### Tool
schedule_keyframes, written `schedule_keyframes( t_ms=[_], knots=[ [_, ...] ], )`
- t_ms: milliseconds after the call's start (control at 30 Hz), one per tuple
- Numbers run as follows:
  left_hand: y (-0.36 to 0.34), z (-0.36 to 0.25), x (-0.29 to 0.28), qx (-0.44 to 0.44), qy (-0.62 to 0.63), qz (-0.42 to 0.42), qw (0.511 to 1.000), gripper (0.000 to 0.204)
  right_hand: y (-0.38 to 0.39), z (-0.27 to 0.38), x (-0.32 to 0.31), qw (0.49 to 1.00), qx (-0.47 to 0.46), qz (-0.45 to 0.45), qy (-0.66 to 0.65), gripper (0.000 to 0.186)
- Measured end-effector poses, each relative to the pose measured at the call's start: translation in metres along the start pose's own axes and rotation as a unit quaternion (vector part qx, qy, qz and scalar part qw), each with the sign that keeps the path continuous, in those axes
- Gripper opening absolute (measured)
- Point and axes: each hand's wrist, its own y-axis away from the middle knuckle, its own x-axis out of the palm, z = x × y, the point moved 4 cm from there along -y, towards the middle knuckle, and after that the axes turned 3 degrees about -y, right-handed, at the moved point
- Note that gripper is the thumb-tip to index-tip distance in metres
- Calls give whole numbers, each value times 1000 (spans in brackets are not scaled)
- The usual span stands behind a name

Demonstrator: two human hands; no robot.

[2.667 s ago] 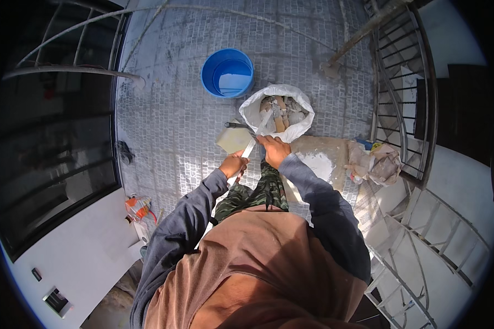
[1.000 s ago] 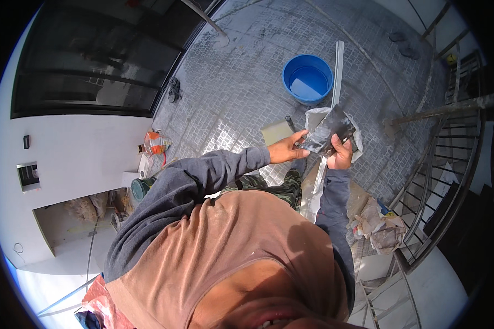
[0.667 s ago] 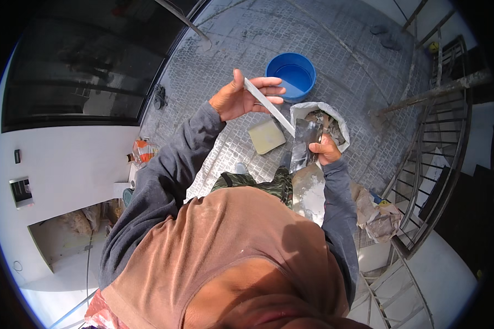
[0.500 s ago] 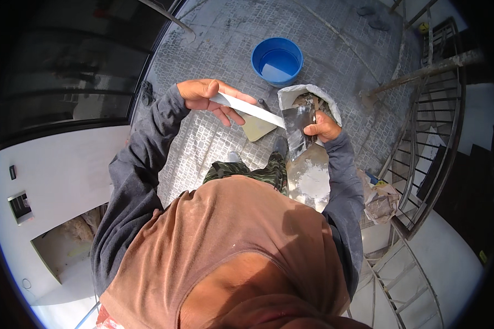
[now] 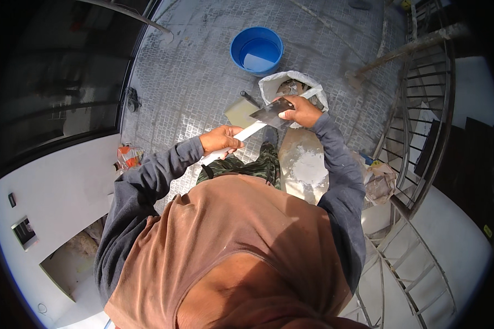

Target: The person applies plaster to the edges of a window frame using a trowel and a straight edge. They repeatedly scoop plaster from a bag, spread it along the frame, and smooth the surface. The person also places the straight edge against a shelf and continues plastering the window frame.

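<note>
White strip (image 5: 251,131) slanted from near left to far right, my left hand (image 5: 219,141) gripping its near part, my right hand (image 5: 302,111) grasping a dark blade (image 5: 271,113) across it.

Head-worn fisheye, facing down, chest (image 5: 230,219) close below.

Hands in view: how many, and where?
2. The left hand grips the white strip, left of centre; the right hand holds the dark blade over the strip, right of centre. No others show.
</note>
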Motion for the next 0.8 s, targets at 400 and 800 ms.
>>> schedule_keyframes(
  t_ms=[400, 800],
  knots=[
    [-18, 0, 6, 13, 32, -136, 990, 46, -5, -73, 75, 847, -104, -323, 410, 53],
    [-47, 39, -8, -41, 79, -114, 989, 28, -29, -132, 55, 877, -40, -300, 373, 48]
  ],
)
